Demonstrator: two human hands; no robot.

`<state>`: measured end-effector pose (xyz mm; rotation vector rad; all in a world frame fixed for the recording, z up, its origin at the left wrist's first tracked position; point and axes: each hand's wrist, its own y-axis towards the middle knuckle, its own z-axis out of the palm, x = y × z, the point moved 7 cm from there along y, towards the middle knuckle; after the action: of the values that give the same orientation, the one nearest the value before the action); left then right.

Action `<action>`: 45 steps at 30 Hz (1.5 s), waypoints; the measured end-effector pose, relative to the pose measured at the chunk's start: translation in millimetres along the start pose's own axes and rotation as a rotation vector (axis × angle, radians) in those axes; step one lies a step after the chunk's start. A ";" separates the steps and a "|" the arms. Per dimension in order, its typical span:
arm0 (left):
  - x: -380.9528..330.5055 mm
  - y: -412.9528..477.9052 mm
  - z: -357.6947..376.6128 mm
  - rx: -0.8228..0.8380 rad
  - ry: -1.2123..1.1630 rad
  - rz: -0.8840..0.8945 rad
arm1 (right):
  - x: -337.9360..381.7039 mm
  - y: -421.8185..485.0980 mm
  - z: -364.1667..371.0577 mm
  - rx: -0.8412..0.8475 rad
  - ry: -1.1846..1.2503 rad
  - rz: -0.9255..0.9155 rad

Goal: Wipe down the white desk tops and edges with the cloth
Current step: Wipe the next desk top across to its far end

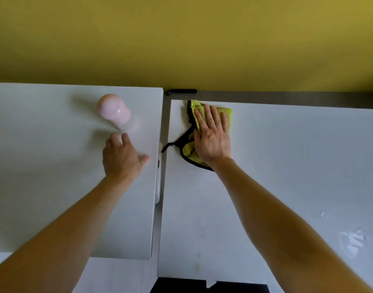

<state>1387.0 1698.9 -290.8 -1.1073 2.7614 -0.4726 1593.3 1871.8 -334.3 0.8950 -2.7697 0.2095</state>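
My right hand (212, 134) lies flat, fingers spread, pressing the green cloth (226, 115) onto the right surface (287, 166) near its far left corner. Bare top stretches right of that hand. My left hand (122, 157), loosely curled and holding nothing, rests on the left surface (43, 144) beside the gap (162, 187). A blurred pink object (113, 111) stands just beyond its fingertips.

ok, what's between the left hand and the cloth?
Head view: beyond the left hand, a bare strip of the left desk top, then the grey gap between the two desks. The cloth has a black cord trailing across to that gap.
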 end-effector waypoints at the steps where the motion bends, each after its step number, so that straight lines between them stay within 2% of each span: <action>1: -18.4 -9.6 -7.2 -0.066 0.023 0.112 | -40.3 -10.4 -8.7 -0.015 0.000 0.065; 3: -57.8 -32.8 -5.2 -0.060 0.068 0.383 | -124.2 -32.9 -26.7 -0.024 -0.025 0.220; 5: -91.7 -51.8 6.6 0.084 0.085 0.578 | -190.8 -58.2 -42.8 -0.007 -0.033 0.435; 7: -109.0 -57.0 15.5 0.183 0.092 0.626 | -206.3 -63.8 -47.3 -0.012 -0.019 0.585; 8: -113.3 -59.0 18.9 0.210 0.102 0.628 | -193.5 -58.1 -44.1 -0.023 -0.013 0.600; 10: -117.4 -65.1 25.3 0.230 0.114 0.620 | -136.1 -31.3 -32.4 -0.053 -0.013 0.445; 13: -115.2 -71.3 35.3 0.252 0.100 0.554 | -24.7 10.4 -8.1 0.002 -0.039 0.042; 16: -116.5 -72.1 36.5 0.253 0.102 0.509 | 5.3 24.7 -3.9 0.041 -0.012 -0.073; 19: -119.3 -73.1 37.4 0.288 0.124 0.502 | -66.3 11.2 -14.1 0.029 0.006 -0.029; 23: -120.8 -76.4 36.5 0.310 0.130 0.473 | -243.5 -32.6 -57.3 -0.004 -0.030 0.306; 25: -120.8 -75.3 37.6 0.296 0.116 0.470 | -295.8 -51.3 -72.3 -0.013 -0.044 0.466; 26: -120.4 -75.2 37.8 0.290 0.112 0.470 | -300.0 -53.9 -71.6 -0.029 -0.044 0.537; 28: -117.8 -74.3 37.7 0.284 0.107 0.465 | -259.5 -48.6 -61.4 -0.087 0.015 0.595; 29: -116.0 -72.9 38.0 0.285 0.102 0.458 | -219.8 -42.9 -54.3 -0.112 0.038 0.537; 31: -116.7 -71.8 36.6 0.288 0.097 0.452 | -116.7 -36.3 -32.4 -0.090 0.031 0.269; 33: -118.1 -72.3 34.4 0.281 0.102 0.445 | -25.7 -39.7 -13.6 0.025 0.017 0.010; 35: -120.5 -73.9 33.0 0.279 0.112 0.436 | -0.7 -42.7 -7.8 0.096 0.011 -0.114; 37: -122.7 -74.3 33.1 0.284 0.124 0.439 | -38.8 -42.2 -9.9 0.056 -0.003 -0.138; 38: -122.9 -74.9 34.1 0.293 0.136 0.447 | -74.8 -46.1 -15.4 0.030 -0.006 -0.090; 42: -118.5 -74.4 34.9 0.297 0.122 0.453 | -250.9 -82.7 -58.1 -0.034 -0.016 0.278; 44: -116.2 -72.9 36.5 0.294 0.107 0.458 | -284.2 -99.7 -68.9 -0.045 -0.019 0.422; 45: -115.5 -72.1 37.1 0.295 0.107 0.468 | -275.9 -103.9 -66.8 -0.058 -0.012 0.497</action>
<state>1526.0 1720.7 -301.4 -0.3645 2.7856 -0.8497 1883.5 1956.0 -332.9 0.1794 -2.9420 0.2010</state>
